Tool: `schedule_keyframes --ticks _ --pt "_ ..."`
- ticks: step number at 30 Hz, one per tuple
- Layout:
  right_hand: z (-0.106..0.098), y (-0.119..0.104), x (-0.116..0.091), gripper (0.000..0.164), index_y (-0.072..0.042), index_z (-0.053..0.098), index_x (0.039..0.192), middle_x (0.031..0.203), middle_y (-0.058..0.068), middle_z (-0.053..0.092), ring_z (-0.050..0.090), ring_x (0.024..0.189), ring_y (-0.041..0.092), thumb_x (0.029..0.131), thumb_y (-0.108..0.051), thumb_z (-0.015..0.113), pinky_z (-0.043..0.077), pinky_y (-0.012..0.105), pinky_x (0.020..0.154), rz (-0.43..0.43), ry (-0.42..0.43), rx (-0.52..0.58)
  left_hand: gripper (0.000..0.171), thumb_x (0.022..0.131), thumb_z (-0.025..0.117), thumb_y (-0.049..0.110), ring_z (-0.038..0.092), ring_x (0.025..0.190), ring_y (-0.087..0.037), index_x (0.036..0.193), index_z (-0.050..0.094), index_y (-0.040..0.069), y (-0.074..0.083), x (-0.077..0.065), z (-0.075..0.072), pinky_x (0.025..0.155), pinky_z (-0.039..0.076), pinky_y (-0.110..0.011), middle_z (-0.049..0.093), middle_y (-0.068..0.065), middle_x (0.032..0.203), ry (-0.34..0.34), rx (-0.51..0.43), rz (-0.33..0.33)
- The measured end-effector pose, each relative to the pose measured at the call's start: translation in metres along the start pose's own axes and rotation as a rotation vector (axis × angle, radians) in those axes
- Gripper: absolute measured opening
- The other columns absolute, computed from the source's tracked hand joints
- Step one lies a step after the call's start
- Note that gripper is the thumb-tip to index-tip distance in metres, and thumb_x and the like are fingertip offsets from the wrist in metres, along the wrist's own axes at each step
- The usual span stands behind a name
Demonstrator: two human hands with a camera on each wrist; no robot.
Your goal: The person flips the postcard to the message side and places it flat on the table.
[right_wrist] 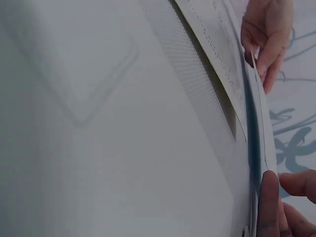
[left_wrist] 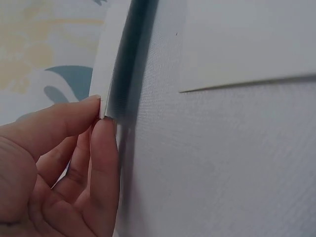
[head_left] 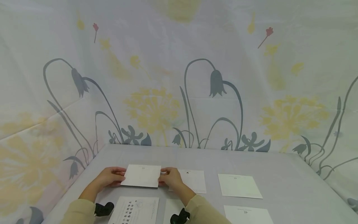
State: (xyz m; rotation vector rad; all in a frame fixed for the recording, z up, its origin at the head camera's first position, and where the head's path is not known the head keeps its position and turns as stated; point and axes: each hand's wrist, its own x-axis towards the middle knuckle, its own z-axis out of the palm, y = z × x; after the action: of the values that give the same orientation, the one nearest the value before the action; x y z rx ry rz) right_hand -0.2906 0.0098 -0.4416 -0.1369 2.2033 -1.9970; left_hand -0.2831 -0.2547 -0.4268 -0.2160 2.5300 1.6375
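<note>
Both hands hold a white card (head_left: 142, 176) with a small dark mark near its far edge. My left hand (head_left: 107, 178) pinches the left edge between thumb and fingers, and the left wrist view shows the card edge (left_wrist: 111, 59) in that pinch. On the opposite side, my right hand (head_left: 172, 179) grips the right edge; in the right wrist view the card (right_wrist: 264, 123) stretches thinly between the two hands. A dark shadow lies under its near edge, so it appears slightly raised off the table. Behind the right hand, another white card (head_left: 193, 180) is partly covered.
On the grey tabletop (head_left: 209, 160), a printed sheet (head_left: 137, 210) with dark characters lies nearer me. Two white cards, one farther back (head_left: 240, 186) and one nearer (head_left: 247, 214), lie to the right. Another white sheet (head_left: 171, 211) is partly hidden by the right arm. Flower-patterned cloth (head_left: 167, 77) rises behind.
</note>
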Motion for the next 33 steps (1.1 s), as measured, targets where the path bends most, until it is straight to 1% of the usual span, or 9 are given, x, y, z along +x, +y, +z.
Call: schedule_keyframes --ticks 3,6,10,13,17,21,27,33 --pt "-0.0003 0.0021 0.0000 0.039 0.010 0.059 0.112 0.076 0.010 0.056 0.064 0.058 0.015 0.074 0.011 0.065 0.055 0.027 0.057 0.009 -0.009 -0.021 0.045 0.079 0.071 0.002 0.060 0.074 -0.014 0.120 0.054 -0.010 -0.0010 -0.0011 0.0017 0.065 0.054 -0.030 0.063 -0.007 0.095 -0.004 0.009 -0.008" --pt "-0.0011 0.0034 0.0005 0.038 0.010 0.059 0.112 0.076 0.010 0.057 0.065 0.059 0.016 0.075 0.010 0.065 0.055 0.027 0.057 0.012 -0.020 -0.041 0.044 0.080 0.070 0.001 0.060 0.073 -0.014 0.119 0.054 -0.010 0.0002 -0.0026 0.0027 0.065 0.054 -0.030 0.062 -0.007 0.093 -0.004 0.010 -0.024" --pt "-0.0017 0.0040 0.0015 0.036 0.009 0.060 0.111 0.076 0.009 0.059 0.066 0.060 0.018 0.075 0.009 0.065 0.055 0.027 0.057 0.020 -0.027 -0.064 0.043 0.080 0.069 0.001 0.060 0.072 -0.014 0.118 0.054 -0.011 0.0020 -0.0039 0.0032 0.064 0.054 -0.029 0.062 -0.007 0.092 -0.013 0.026 -0.030" --pt "-0.0014 0.0040 0.0021 0.035 0.009 0.061 0.109 0.075 0.009 0.060 0.066 0.060 0.019 0.075 0.009 0.066 0.055 0.028 0.057 0.028 -0.026 -0.074 0.041 0.080 0.069 0.001 0.059 0.071 -0.013 0.117 0.055 -0.011 0.0025 -0.0038 0.0034 0.063 0.054 -0.029 0.062 -0.007 0.090 -0.013 0.053 -0.027" --pt "-0.0014 0.0032 0.0025 0.032 0.008 0.061 0.108 0.074 0.009 0.063 0.066 0.059 0.019 0.076 0.006 0.065 0.055 0.028 0.057 0.032 -0.023 -0.088 0.040 0.079 0.070 0.002 0.058 0.069 -0.013 0.115 0.058 -0.009 0.0022 -0.0032 0.0039 0.062 0.053 -0.028 0.061 -0.007 0.088 0.003 0.087 -0.031" --pt "-0.0017 0.0023 0.0027 0.030 0.009 0.061 0.107 0.073 0.009 0.064 0.066 0.058 0.020 0.078 0.005 0.064 0.055 0.028 0.056 0.032 -0.026 -0.091 0.039 0.078 0.071 0.002 0.058 0.067 -0.014 0.114 0.059 -0.008 0.0030 -0.0034 0.0040 0.060 0.053 -0.027 0.060 -0.007 0.086 0.006 0.107 -0.029" --pt "-0.0018 0.0011 0.0023 0.028 0.009 0.062 0.105 0.071 0.009 0.065 0.066 0.058 0.020 0.078 0.005 0.064 0.054 0.027 0.055 0.037 -0.020 -0.101 0.039 0.078 0.071 0.002 0.058 0.067 -0.013 0.115 0.059 -0.007 0.0031 -0.0031 0.0040 0.059 0.052 -0.026 0.059 -0.007 0.087 0.002 0.106 -0.039" --pt "-0.0019 -0.0013 0.0004 0.029 0.008 0.062 0.106 0.071 0.007 0.064 0.065 0.057 0.018 0.077 0.005 0.065 0.054 0.027 0.055 0.011 -0.020 -0.101 0.043 0.079 0.071 0.005 0.059 0.070 -0.014 0.118 0.057 -0.006 0.0020 -0.0026 0.0016 0.062 0.053 -0.028 0.061 -0.008 0.091 0.008 0.096 -0.047"
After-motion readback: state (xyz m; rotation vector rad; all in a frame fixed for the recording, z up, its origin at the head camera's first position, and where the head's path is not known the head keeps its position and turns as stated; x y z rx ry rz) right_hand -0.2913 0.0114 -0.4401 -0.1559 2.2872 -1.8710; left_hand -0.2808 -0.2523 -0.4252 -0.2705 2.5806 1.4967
